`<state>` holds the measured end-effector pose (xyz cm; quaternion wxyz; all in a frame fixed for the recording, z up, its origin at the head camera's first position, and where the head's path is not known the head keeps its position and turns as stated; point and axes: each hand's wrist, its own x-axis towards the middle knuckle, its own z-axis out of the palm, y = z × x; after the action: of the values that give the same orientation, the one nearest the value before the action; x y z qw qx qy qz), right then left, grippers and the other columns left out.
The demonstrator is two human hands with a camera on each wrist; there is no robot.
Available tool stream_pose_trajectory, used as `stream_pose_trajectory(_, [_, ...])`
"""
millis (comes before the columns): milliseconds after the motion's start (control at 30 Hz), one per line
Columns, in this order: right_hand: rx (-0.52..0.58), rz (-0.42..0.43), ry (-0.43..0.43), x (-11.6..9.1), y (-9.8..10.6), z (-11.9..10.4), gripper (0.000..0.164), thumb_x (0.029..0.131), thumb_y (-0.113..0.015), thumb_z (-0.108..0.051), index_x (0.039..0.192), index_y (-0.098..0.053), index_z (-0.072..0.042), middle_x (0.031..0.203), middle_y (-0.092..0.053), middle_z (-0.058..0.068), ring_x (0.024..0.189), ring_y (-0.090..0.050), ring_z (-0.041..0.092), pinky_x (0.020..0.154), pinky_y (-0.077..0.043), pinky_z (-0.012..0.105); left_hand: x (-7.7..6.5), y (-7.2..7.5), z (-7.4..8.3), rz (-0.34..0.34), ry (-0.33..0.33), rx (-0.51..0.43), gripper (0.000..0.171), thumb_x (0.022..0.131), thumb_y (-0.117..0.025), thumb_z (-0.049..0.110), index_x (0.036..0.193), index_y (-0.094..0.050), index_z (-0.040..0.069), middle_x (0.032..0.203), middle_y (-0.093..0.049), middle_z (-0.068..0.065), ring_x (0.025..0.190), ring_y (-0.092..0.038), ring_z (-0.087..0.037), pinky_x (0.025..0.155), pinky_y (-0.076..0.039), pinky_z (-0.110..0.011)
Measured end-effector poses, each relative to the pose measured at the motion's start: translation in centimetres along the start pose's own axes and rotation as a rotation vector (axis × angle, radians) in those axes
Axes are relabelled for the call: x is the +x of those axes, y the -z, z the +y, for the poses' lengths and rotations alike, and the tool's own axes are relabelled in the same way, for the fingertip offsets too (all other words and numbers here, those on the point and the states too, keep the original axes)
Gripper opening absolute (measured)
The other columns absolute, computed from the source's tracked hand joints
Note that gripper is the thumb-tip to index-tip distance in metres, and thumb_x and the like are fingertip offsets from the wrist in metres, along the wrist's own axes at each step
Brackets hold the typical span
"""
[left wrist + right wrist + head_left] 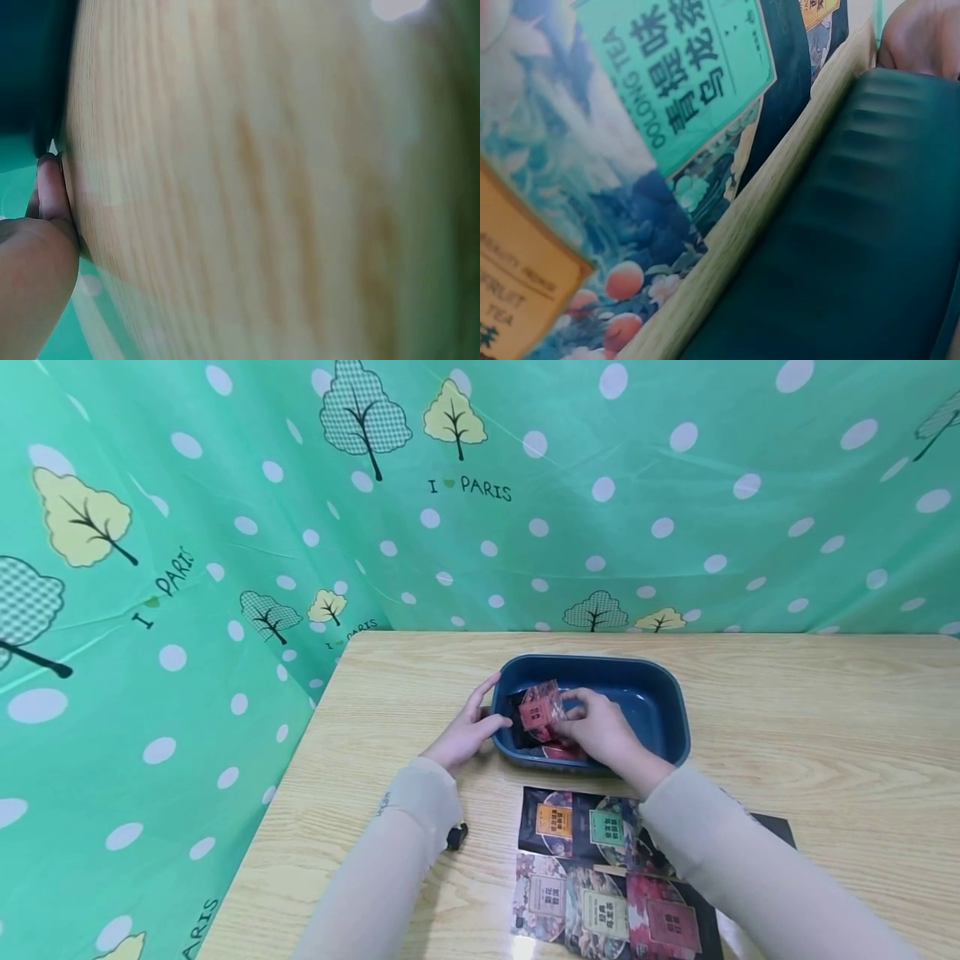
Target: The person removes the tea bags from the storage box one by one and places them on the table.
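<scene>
A dark blue rectangular bin stands on the wooden table. My left hand rests against its left end, fingers stretched along the outside and thumb at the rim. In the left wrist view part of that hand shows beside the bin's dark wall. My right hand reaches into the bin and pinches a red tea sachet by its right side. Beneath it, other dark and red sachets lie in the bin's left part. The right wrist view shows the bin's outer wall close up.
In front of the bin lie two rows of tea sachets, among them one with an orange label and one with a green label. My right forearm covers some. A small black object sits by my left sleeve. Behind hangs a green curtain.
</scene>
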<state>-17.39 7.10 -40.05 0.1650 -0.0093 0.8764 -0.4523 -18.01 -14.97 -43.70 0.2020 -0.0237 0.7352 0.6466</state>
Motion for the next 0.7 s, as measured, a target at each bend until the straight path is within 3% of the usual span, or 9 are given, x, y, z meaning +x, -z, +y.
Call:
stream_pose_trajectory(133, [-0.017, 0.038, 0.001, -0.1, 0.3, 0.1, 0.039, 0.096, -0.063, -0.016, 0.132, -0.056, -0.003, 0.110, -0.071, 0.016, 0.090, -0.069, 0.021, 0.081, -0.053, 0.038, 0.1, 0.0, -0.1, 0.000, 0.005, 0.000, 0.077, 0.090, -0.062, 0.017, 0.150, -0.027, 0.052, 0.138, -0.055, -0.016, 0.127, -0.054, -0.028, 0.118, -0.018, -0.057])
stream_pose_trajectory(400, [0.064, 0.068, -0.014, -0.7, 1.1, 0.2, 0.027, 0.098, -0.061, -0.019, 0.120, -0.065, -0.005, 0.116, -0.069, 0.017, 0.091, -0.070, 0.020, 0.079, -0.056, 0.034, 0.1, 0.0, 0.0, -0.002, 0.004, 0.009, 0.077, 0.090, -0.061, 0.017, 0.150, -0.027, 0.051, 0.135, -0.056, -0.016, 0.124, -0.054, -0.026, 0.117, -0.020, -0.056])
stream_pose_trajectory(700, [0.213, 0.124, -0.004, -1.8, 2.3, 0.3, 0.033, 0.098, -0.060, -0.023, 0.125, -0.065, -0.004, 0.121, -0.067, 0.017, 0.100, -0.067, 0.023, 0.090, -0.052, 0.039, -0.3, -0.2, 0.6, -0.011, 0.016, -0.003, 0.079, 0.091, -0.059, 0.013, 0.154, -0.024, 0.044, 0.141, -0.050, -0.020, 0.130, -0.049, -0.032, 0.117, -0.020, -0.056])
